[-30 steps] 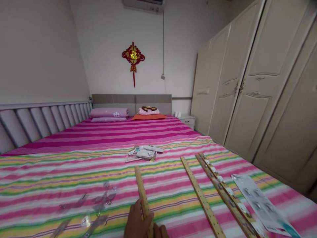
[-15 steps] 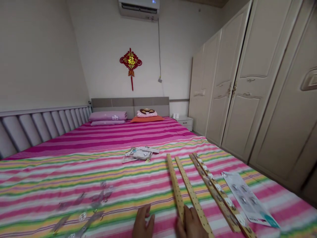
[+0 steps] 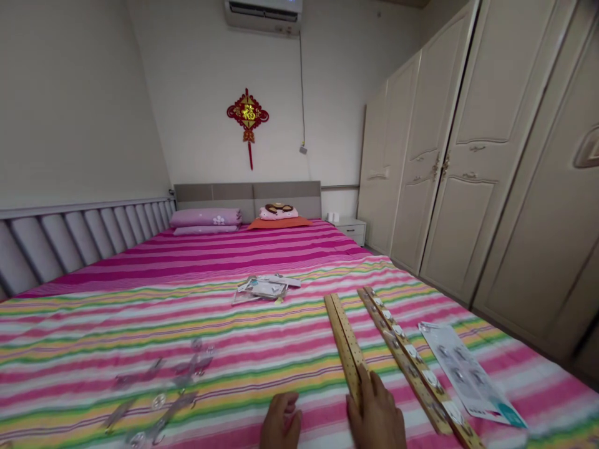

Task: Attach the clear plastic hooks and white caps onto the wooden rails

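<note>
My right hand point(image 3: 377, 408) lies over the near part of two perforated wooden strips point(image 3: 344, 337), thumb on the left side and fingers across the top. The two strips lie side by side, almost touching. My left hand point(image 3: 281, 421) hovers or rests to their left, fingers loosely bent, thumb apart, nothing in it. Further right lies another pair of wooden strips point(image 3: 397, 349) with white and clear hooks along them. Beyond it is a pale blister card point(image 3: 470, 374) bearing several hooks. Scattered clear plastic hooks point(image 3: 159, 401) lie at the left.
A pile of flat packaging point(image 3: 266, 287) lies mid-bed on the striped sheet point(image 3: 224, 355). Folded bedding point(image 3: 206, 217) and a pink pillow point(image 3: 278, 212) are by the headboard point(image 3: 224, 194). A bed rail point(image 3: 88, 231) runs along the left, a wardrobe point(image 3: 430, 156) along the right.
My right hand has brought the left wooden strip rightwards against the second one and now spans both. My left hand has shifted slightly right.
</note>
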Motion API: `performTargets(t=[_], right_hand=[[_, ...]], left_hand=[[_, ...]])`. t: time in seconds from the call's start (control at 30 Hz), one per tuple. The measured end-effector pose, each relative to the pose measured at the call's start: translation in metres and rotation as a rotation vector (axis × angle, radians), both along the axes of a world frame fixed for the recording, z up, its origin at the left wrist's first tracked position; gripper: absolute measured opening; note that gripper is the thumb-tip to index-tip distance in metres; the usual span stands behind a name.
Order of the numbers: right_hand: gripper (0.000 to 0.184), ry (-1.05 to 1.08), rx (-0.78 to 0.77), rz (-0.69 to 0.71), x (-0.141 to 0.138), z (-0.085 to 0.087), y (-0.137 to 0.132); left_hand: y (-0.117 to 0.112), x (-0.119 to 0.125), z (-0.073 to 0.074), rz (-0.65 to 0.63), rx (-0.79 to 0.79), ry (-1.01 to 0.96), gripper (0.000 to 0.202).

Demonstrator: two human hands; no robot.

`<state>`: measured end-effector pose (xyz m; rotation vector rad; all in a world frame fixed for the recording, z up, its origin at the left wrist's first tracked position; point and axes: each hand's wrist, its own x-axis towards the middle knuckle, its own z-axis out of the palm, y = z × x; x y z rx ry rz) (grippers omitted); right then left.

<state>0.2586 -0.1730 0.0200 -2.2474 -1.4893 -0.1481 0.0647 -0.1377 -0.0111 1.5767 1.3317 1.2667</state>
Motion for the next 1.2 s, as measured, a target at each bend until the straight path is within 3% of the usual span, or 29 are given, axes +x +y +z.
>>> performTargets(t=[0.2,0.33,0.5,0.63,0.73,0.87,1.0,1.1,1.2], right_hand=[[0.060,0.185,-0.027,0.070,0.007,0.009,0.004],[0.057,0.270,0.101,0.189,-0.010,-0.012,-0.005],[0.058,0.303,0.267,0.382,-0.075,-0.036,-0.013],[0.055,0.327,0.218,0.409,-0.133,-0.024,-0.004],[0.047,0.346,0.172,0.403,-0.166,-0.009,0.004],[0.035,0.358,0.138,0.402,-0.195,0.000,0.009],[0.041,0.332,0.125,0.414,-0.210,-0.007,0.009],[0.053,0.338,0.168,0.485,-0.209,-0.022,0.008],[0.059,0.346,0.251,0.581,-0.186,-0.036,0.004]], left_hand=[[-0.003,0.018,0.004,-0.072,-0.148,-0.079,0.036],[-0.009,0.016,0.005,-0.093,-0.215,-0.182,0.041],[-0.018,-0.009,0.021,-0.065,-0.294,-0.358,0.057],[-0.014,-0.040,0.034,-0.039,-0.305,-0.508,0.058],[-0.006,-0.065,0.035,0.023,-0.289,-0.548,0.058],[0.004,-0.091,0.032,0.137,-0.276,-0.469,0.050],[0.009,-0.101,0.035,0.170,-0.273,-0.369,0.043],[0.012,-0.100,0.038,0.157,-0.225,-0.266,0.042],[0.015,-0.100,0.034,0.172,-0.138,0.001,0.043]])
